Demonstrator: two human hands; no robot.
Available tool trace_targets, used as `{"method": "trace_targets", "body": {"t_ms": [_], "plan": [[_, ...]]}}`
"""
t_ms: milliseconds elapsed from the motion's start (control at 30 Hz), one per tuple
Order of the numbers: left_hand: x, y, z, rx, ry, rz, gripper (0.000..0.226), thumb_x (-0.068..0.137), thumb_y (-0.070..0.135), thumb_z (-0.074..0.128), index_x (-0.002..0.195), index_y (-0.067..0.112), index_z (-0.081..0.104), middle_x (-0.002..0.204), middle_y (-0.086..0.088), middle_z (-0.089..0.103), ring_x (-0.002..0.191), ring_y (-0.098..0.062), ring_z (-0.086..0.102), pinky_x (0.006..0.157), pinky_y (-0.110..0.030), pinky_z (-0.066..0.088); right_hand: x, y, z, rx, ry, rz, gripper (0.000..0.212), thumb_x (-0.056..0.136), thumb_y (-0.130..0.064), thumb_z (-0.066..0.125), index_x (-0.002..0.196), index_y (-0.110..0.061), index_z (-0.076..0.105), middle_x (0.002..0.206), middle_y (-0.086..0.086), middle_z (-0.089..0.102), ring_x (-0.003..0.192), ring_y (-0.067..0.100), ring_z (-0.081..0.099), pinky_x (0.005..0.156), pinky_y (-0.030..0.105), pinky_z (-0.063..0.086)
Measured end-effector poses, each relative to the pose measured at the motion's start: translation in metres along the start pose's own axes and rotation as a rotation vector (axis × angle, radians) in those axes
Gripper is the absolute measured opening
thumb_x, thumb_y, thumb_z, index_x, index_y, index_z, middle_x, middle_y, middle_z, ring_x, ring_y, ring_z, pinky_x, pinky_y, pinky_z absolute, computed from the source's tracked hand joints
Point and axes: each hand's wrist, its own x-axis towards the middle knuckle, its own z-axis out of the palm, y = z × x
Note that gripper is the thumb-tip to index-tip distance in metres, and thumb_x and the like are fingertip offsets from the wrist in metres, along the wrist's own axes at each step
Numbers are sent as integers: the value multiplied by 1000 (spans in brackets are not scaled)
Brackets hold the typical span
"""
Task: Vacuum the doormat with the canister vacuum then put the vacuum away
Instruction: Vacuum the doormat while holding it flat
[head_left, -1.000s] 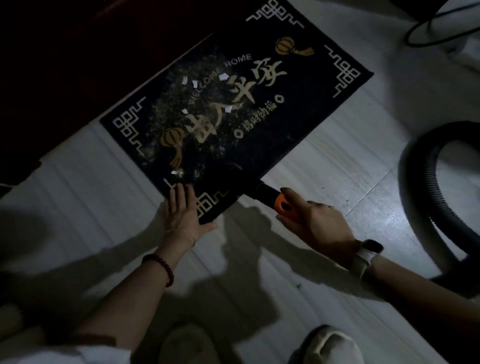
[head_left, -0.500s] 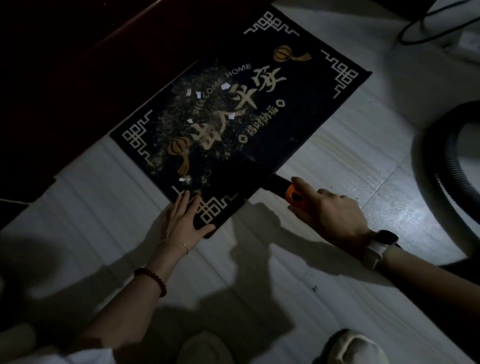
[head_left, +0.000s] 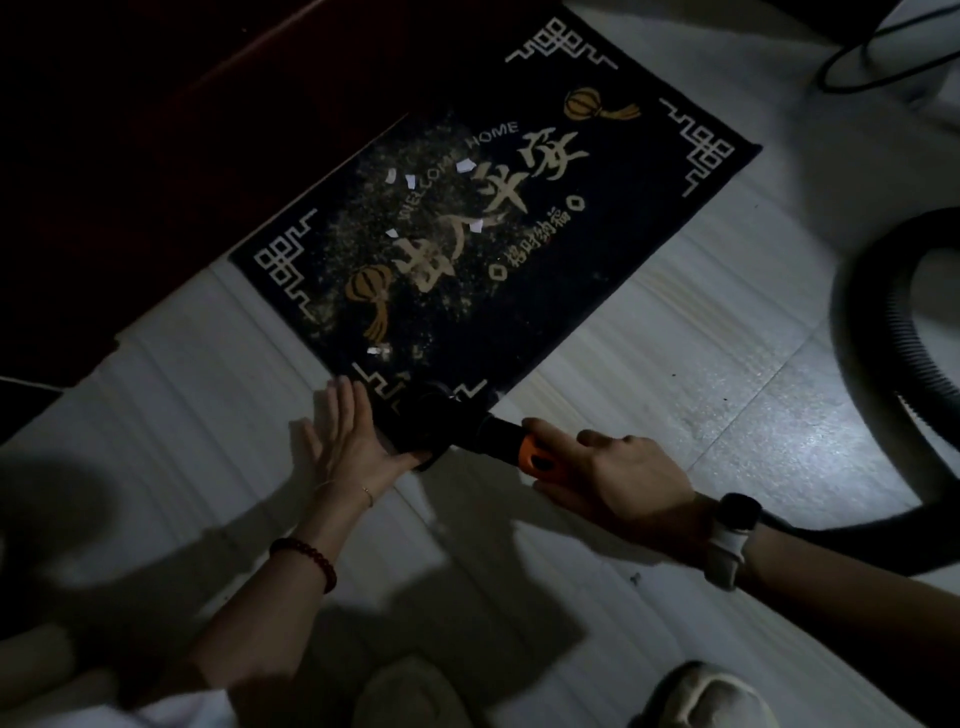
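Pinning the near corner of the doormat (head_left: 519, 244) flat on the floor (head_left: 675, 364), the left hand (head_left: 353, 447) lies with straight fingers. The right hand (head_left: 618, 483) grips the vacuum nozzle (head_left: 431, 426), apparently at that corner. Slow overlapping strokes toward the paper scraps (head_left: 465, 165) should lift the grit without rucking.

Home entryway, dimly lit. Dark doormat (head_left: 545, 223) printed "WELCOME HOME" with gold lanterns and corner knots, laid at far side against a dark red door or threshold (head_left: 156, 130). Pale tiled floor (head_left: 675, 364). Corrugated vacuum hose (head_left: 883, 322) looping at right. Soft house slippers (head_left: 711, 696) at near edge.
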Motion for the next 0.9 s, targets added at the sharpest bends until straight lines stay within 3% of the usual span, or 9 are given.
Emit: {"method": "trace_targets", "body": {"t_ms": [167, 300, 367, 467, 533, 633, 733, 800, 900], "plan": [[1, -5, 1, 24, -53, -30, 126, 65, 71, 62, 144, 16, -20, 152, -1, -27, 138, -18, -28, 109, -56, -17, 31, -1, -9, 49, -47, -14, 64, 89, -57, 35, 144, -34, 10, 112, 6, 60, 89, 24, 60, 78, 32, 47], [1, -4, -2, -5, -83, -16, 129, 62, 73, 61, 143, 16, -21, 152, -1, -28, 137, -17, -31, 107, -55, -19, 60, 46, -41, 238, 122, 290, 62, 88, -51, 43, 143, -28, 24, 109, 16, 62, 86, 31, 59, 77, 39, 49], [1, -4, -3, 1, -86, -13, 129, 62, 73, 61, 143, 14, -21, 152, -2, -27, 137, -17, -31, 107, -55, -19, 62, 50, -47, 205, 189, 369, 61, 90, -46, 46, 143, -26, 25, 106, 18, 61, 89, 37, 59, 76, 41, 49], [2, -2, -3, -9, -76, -19, 128, 64, 70, 63, 144, 14, -20, 152, -1, -27, 138, -17, -30, 107, -56, -18, 51, 10, -21, 144, 63, 181, 62, 91, -49, 42, 145, -29, 16, 90, 7, 58, 84, 29, 61, 68, 30, 43], [1, -2, -3, -16, -63, -26, 126, 65, 67, 64, 144, 14, -19, 153, 0, -25, 138, -17, -29, 108, -57, -16, 42, -10, -3, 103, -52, 60, 63, 90, -53, 39, 144, -34, 13, 100, 6, 63, 86, 25, 62, 68, 27, 40], [0, -3, -3, -36, -68, -18, 128, 63, 69, 64, 145, 15, -18, 153, 1, -26, 137, -16, -31, 108, -56, -18, 53, 14, -17, 159, -55, 165, 62, 88, -54, 42, 143, -35, 19, 109, 10, 64, 87, 27, 61, 73, 32, 46], [1, -3, -5, -30, -88, -17, 128, 62, 71, 63, 145, 15, -17, 153, 1, -26, 137, -16, -30, 107, -55, -19, 64, 29, -35, 198, 56, 286, 61, 88, -51, 46, 142, -32, 25, 112, 16, 63, 91, 35, 60, 74, 37, 47], [1, -5, -6, -14, -90, -10, 127, 63, 70, 63, 145, 15, -17, 152, 2, -26, 137, -18, -30, 107, -56, -18, 58, 17, -31, 178, 55, 233, 63, 89, -51, 45, 143, -30, 21, 109, 13, 64, 88, 33, 61, 73, 36, 47], [1, -9, -7, -16, -77, 2, 123, 65, 66, 65, 146, 17, -15, 153, 4, -25, 138, -20, -29, 110, -59, -14, 34, -9, -11, 99, -104, 74, 64, 89, -56, 37, 144, -34, 12, 107, 6, 64, 84, 23, 61, 76, 33, 50]]}}
